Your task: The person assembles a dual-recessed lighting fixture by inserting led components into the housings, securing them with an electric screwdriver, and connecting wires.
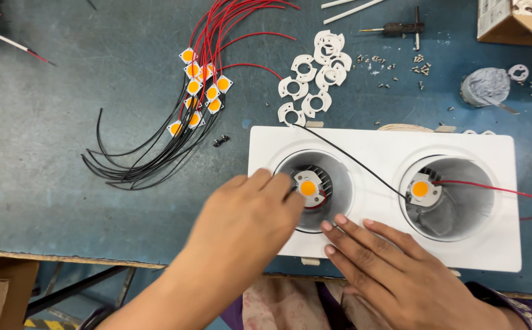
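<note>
The hands work at the near edge of a white twin downlight housing (381, 143) that lies on the bench (46, 153): the left hand (247, 223) reaches into the left reflector cup (339, 183), its fingertips bunched against the small square LED chip (308, 188) seated there, though whether they actually pinch it I cannot tell, since the knuckles hide the tips; the right hand (379, 260) lies flat with fingers spread on the housing's front rim, pressing it down. A black wire (351, 160) runs loose across the white face between the two cups, and a red wire (510, 192) loops out of the right cup (455, 198) past its chip (420, 189). The likely trouble is a finger sliding onto the chip's yellow face and smearing or scratching it. A tug on the black wire could strain its solder joint. The housing overhangs the bench edge a little, so easing the flat hand's pressure might let it tip. Loose screws (422, 67) and white plastic holders (315, 79) lie well clear beyond.
</note>
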